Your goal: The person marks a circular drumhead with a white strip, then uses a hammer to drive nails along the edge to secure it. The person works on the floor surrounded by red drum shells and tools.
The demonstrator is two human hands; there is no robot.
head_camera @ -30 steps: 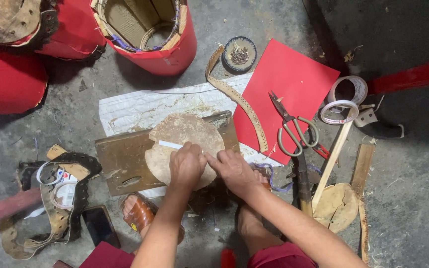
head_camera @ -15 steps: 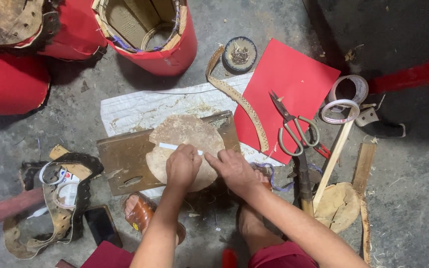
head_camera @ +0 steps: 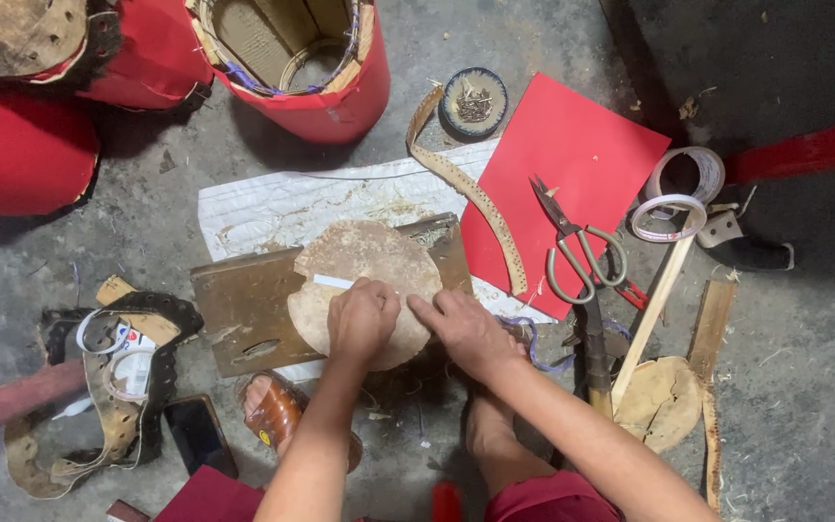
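- Two hands are working: our left hand (head_camera: pixel 361 319) is clenching a white blade (head_camera: pixel 332 281) on the hide disc (head_camera: pixel 364 261).
- Our right hand (head_camera: pixel 461 329), just beside, is pressing flat, fingers released, on the disc's edge.
- Scissors (head_camera: pixel 577 246) are lying beyond the right hand on red paper (head_camera: pixel 572 145).
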